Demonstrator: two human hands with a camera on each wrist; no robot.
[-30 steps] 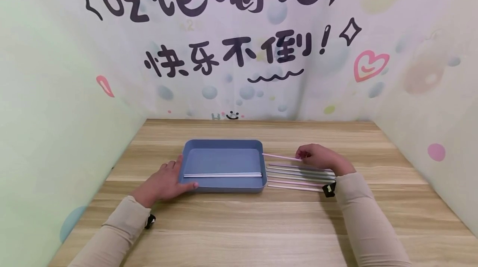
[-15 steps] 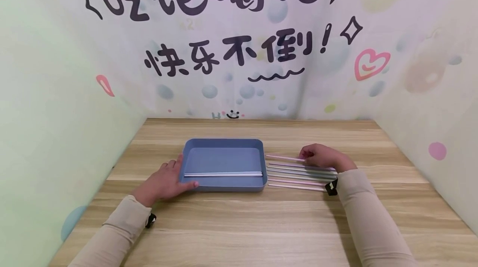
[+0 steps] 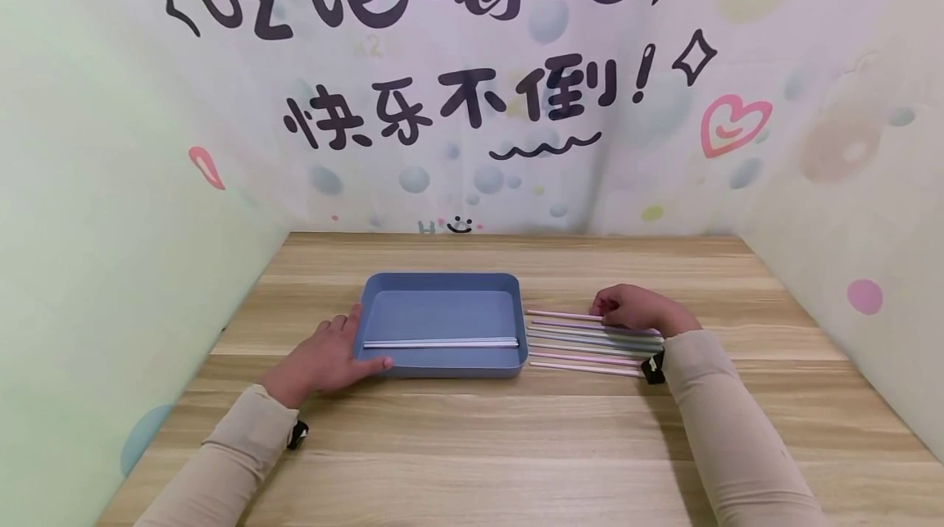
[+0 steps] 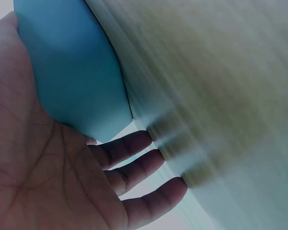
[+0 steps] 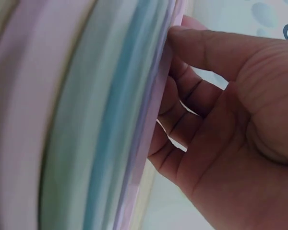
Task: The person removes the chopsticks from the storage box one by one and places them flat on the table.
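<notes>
A blue rectangular tray stands on the wooden table, with a pair of pale chopsticks lying lengthwise inside it. My left hand rests against the tray's left side, thumb over the near rim; in the left wrist view its other fingers extend down to the tabletop. To the tray's right, my right hand pinches a pink chopstick between thumb and fingertips, at the far edge of a row of pastel chopsticks. The right wrist view shows the curled fingers beside this row.
The wood-grain table meets a white back wall with large black lettering. Pale walls close off the left and right sides. The row of chopsticks lies close to the tray's right wall.
My right hand has moved slightly right with the pink chopstick, whose left end has gone from the tray's rim to beside the row. My left hand keeps its place on the tray.
</notes>
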